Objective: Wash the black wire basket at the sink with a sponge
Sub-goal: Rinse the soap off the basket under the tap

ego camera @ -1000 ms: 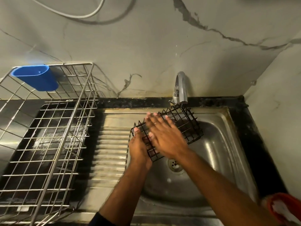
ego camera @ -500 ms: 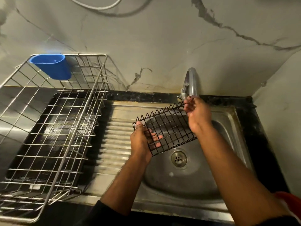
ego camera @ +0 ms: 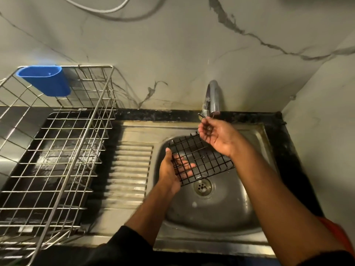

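Note:
The black wire basket (ego camera: pixel 206 157) hangs tilted over the steel sink bowl (ego camera: pixel 217 206), above the drain. My left hand (ego camera: pixel 170 170) grips its left edge, fingers showing through the mesh. My right hand (ego camera: pixel 216 136) is cupped, palm up, just under the tap spout (ego camera: pixel 213 98), above the basket's far corner, holding nothing; it looks wet. No sponge is in view.
A large steel dish rack (ego camera: pixel 57 150) with a blue plastic cup (ego camera: pixel 45 80) clipped to its far corner fills the left. The ribbed drainboard (ego camera: pixel 130 169) lies between rack and bowl. A marble wall closes the back and right. Something orange (ego camera: pixel 334 233) sits at the bottom right.
My right hand left the basket, went up to the tap and now cups under the spout. My left hand keeps the basket, which has tipped lower over the bowl.

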The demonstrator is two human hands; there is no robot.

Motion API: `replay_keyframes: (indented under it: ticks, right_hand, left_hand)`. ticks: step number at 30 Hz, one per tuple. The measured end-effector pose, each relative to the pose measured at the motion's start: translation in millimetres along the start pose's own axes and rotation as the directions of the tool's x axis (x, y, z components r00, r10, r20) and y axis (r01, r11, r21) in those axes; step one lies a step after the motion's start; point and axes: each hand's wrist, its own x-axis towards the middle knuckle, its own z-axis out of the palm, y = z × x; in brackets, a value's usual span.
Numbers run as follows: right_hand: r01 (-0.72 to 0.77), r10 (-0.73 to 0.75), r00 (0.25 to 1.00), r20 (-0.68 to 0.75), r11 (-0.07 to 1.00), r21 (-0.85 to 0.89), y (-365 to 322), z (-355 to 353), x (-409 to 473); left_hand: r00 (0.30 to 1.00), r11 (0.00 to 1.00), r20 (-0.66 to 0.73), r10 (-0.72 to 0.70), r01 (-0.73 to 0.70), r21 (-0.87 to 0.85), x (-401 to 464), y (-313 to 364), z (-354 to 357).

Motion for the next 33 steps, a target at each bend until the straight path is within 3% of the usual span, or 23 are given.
replay_keyframes:
  ticks: [2, 3, 4, 5, 6, 7, 10, 15, 17, 20, 22, 24, 29, 33]
  right_hand:
    - [0.121, -0.127, 0.992, 0.007, 0.932, -0.342, 6.5, -0.8, -8.0]
    - [0.197, -0.214, 0.976, 0.039, 0.795, -0.574, 10.7, -1.3, -13.4]
    - [0.257, -0.268, 0.957, 0.114, 0.592, -0.764, 15.8, -2.3, -18.5]
    - [0.319, -0.268, 0.938, 0.222, 0.411, -0.854, 21.6, -3.3, -22.8]
    - [0.360, -0.244, 0.925, 0.292, 0.312, -0.879, 26.5, -4.8, -26.6]
    - [0.363, -0.258, 0.921, 0.293, 0.291, -0.885, 28.9, -7.2, -29.1]
    - [0.319, -0.488, 0.860, 0.145, 0.294, -0.901, 15.7, -11.2, -33.6]
    - [0.277, -0.787, 0.591, 0.177, -0.008, -0.961, -5.2, -25.7, -44.7]
    - [0.151, -0.818, 0.572, 0.062, 0.031, -0.988, -6.4, -40.5, -39.9]
    - [0.079, -0.641, 0.758, -0.117, 0.269, -0.960, -7.0, -49.4, -35.3]
    - [0.094, -0.562, 0.823, -0.087, 0.285, -0.954, -7.1, -45.8, -37.9]
    - [0.110, -0.522, 0.852, -0.041, 0.256, -0.961, -7.7, -42.2, -38.3]
    - [0.107, -0.463, 0.884, -0.067, 0.340, -0.934, -7.0, -33.4, -29.1]
    - [0.125, -0.435, 0.892, -0.126, 0.504, -0.855, -2.8, -30.5, -25.4]
  left_hand:
    - [1.000, 1.000, 0.012, 0.005, -0.005, -0.009, 5.6, 0.2, 1.4]
    - [1.000, 1.000, 0.015, 0.008, -0.007, -0.019, 7.6, 1.3, 2.2]
    - [1.000, 1.000, 0.020, 0.008, -0.007, -0.029, 9.5, 2.1, 3.3]
    - [1.000, 0.999, 0.027, 0.005, -0.004, -0.040, 12.0, 1.8, 4.3]
    - [0.999, 0.999, 0.033, -0.002, 0.003, -0.051, 14.2, 1.2, 6.0]
    - [0.999, 0.998, 0.035, -0.010, 0.012, -0.065, 16.1, 0.3, 7.1]
    - [0.999, 0.995, 0.026, -0.033, 0.035, -0.094, 21.1, 1.2, 9.4]
    - [0.994, 0.990, -0.030, -0.109, 0.106, -0.098, 28.8, 1.6, 12.7]
    - [0.990, 0.988, -0.049, -0.129, 0.124, -0.097, 34.7, 0.7, 15.5]
    - [0.987, 0.985, -0.059, -0.150, 0.144, -0.095, 48.1, -4.5, 17.2]
    - [0.984, 0.983, -0.067, -0.165, 0.158, -0.089, 58.0, -9.7, 15.0]
    - [0.983, 0.983, -0.074, -0.168, 0.161, -0.092, 67.2, -15.2, 11.4]
    - [0.979, 0.982, -0.089, -0.185, 0.180, -0.057, 83.9, -26.7, 1.5]
    - [0.988, 0.988, -0.061, -0.144, 0.146, 0.039, 86.3, -22.1, 4.8]
